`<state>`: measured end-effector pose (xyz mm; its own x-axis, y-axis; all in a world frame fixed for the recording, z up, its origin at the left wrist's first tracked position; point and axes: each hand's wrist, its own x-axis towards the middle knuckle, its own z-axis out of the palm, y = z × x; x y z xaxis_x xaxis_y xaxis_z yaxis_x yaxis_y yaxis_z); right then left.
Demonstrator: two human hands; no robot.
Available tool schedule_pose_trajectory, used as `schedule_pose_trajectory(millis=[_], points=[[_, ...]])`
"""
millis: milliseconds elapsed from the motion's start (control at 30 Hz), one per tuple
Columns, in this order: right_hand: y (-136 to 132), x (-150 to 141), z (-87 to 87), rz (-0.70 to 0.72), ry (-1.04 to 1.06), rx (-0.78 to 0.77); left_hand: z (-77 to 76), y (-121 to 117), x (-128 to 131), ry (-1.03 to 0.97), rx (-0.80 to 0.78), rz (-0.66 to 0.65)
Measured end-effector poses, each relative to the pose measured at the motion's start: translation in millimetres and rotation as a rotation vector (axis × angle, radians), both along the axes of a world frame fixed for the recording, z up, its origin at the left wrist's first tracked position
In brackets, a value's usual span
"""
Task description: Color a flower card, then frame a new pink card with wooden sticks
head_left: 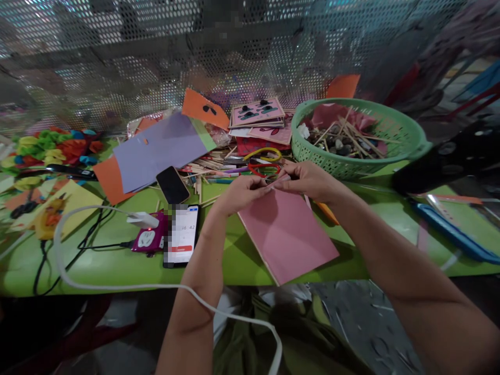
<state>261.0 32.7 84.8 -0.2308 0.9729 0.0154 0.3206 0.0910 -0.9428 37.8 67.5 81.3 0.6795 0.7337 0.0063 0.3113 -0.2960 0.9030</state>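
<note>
A pink rectangular card (285, 229) lies at a slant on the green table in front of me, with a thin tan strip along its left edge. My left hand (242, 194) is closed at its far left corner, fingertips on the edge. Close beside it, my right hand (308, 179) pinches the far edge with curled fingers. A narrow pink fold or strip shows between the fingertips; I cannot tell whether it is part of the card. Just beyond the hands lie yellow-handled scissors (263, 153) and red-handled scissors (263, 169).
A green basket (357, 161) with sticks and stones stands back right. Purple paper (162, 143), a black phone (172, 185), a lit phone (182, 237) and a power socket (148, 240) lie left. A white cable (128, 286) crosses my left forearm. A blue tray (455, 232) lies right.
</note>
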Motion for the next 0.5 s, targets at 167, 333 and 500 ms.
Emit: schedule_pose_trajectory(millis=[167,333,500], points=[[-1,5,5.1,-0.066,0.04,-0.033,3.1,1,-7,0.029,0.037,0.008],[0,8,7.6,0.069,-0.098,0.049,2.6,1,-4,0.101,0.072,0.023],[6,16,2.8,-0.132,0.036,0.078,11.3,2,-8,-0.099,0.395,0.485]])
